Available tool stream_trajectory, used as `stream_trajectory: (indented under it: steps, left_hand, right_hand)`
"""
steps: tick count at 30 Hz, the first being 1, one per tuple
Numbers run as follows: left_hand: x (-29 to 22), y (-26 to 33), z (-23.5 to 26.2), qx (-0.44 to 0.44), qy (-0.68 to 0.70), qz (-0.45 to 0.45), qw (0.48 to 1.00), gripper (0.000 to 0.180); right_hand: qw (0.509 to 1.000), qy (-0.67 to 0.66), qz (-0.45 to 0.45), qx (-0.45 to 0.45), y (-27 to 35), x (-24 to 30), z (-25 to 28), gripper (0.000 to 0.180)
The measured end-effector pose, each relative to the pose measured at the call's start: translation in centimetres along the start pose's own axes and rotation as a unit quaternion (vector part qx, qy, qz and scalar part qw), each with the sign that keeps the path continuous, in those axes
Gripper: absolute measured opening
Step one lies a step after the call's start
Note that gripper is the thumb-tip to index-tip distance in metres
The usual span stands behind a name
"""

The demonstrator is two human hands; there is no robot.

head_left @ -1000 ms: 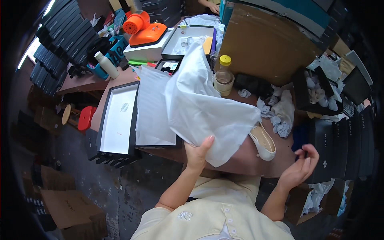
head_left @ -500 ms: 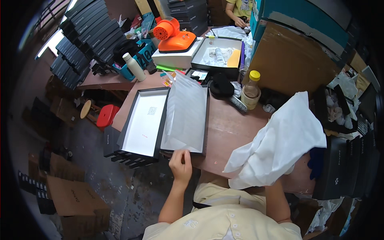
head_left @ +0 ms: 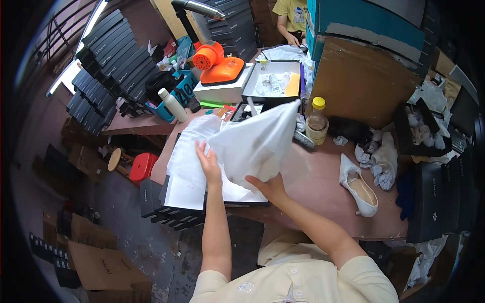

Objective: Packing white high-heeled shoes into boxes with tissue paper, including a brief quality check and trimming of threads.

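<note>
My right hand (head_left: 269, 188) grips the lower edge of a white cloth bag (head_left: 257, 136), holding it up over the boxes. A bulky, faintly darker shape shows through the bag; I cannot make out what it is. My left hand (head_left: 208, 162) is upright at the bag's left side, fingers spread. Behind it, a translucent white tissue sheet (head_left: 192, 139) lies across a black shoebox part with a white inside (head_left: 184, 194). The second box part beside it is mostly hidden by the bag. A white heeled shoe (head_left: 359, 189) lies on the table at right.
Crumpled paper (head_left: 386, 177) lies beyond the shoe. A jar with a yellow lid (head_left: 317, 123) stands behind the bag. Farther back are a white bottle (head_left: 172, 105), an orange blower-like device (head_left: 220, 65) and an open box (head_left: 250, 86). Another person (head_left: 293, 22) sits at the back.
The white bag has moved from the right to over the boxes, uncovering the shoe. My left hand has risen from the box edge. The tissue sheet now spreads leftward over the left box part.
</note>
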State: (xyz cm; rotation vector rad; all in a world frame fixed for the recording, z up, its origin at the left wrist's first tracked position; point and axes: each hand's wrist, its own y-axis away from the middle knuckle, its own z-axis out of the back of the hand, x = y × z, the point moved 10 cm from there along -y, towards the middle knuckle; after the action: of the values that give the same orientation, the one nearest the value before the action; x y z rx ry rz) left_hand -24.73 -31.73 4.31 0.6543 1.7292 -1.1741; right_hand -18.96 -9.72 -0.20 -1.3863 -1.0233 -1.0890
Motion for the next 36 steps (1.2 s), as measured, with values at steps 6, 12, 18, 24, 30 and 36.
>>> stream_trajectory:
  steps: [6, 12, 18, 24, 30, 36]
  left_hand:
    - [10.1, 7.0, -7.0, 0.424, -0.364, -0.041, 0.828, 0.042]
    - [10.8, 2.1, -4.3, 0.368, -0.152, 0.076, 0.914, 0.035]
    - [-10.3, -0.5, 4.7, -0.215, 0.235, 0.014, 0.948, 0.028]
    - [-20.1, 8.1, 7.5, -0.363, 0.200, -0.152, 0.898, 0.033]
    - [-12.1, 11.4, -0.8, -0.070, 0.286, 0.104, 0.950, 0.032]
    - [-9.8, 19.3, -13.7, 0.299, 0.394, 0.309, 0.813, 0.034]
  right_hand:
    - [0.995, -0.050, -0.013, 0.081, 3.7, 1.2, -0.9, 0.062]
    - [0.994, 0.104, 0.014, 0.027, 3.4, 2.9, 1.8, 0.064]
    - [0.969, 0.244, -0.018, 0.008, -0.3, 5.2, 4.5, 0.067]
    - [0.781, 0.507, -0.138, 0.338, 0.8, -0.7, -2.8, 0.070]
    - [0.896, 0.315, 0.057, 0.308, 3.7, 2.6, -2.0, 0.069]
    - [0.871, -0.485, -0.016, 0.072, 8.6, 17.9, 17.3, 0.114]
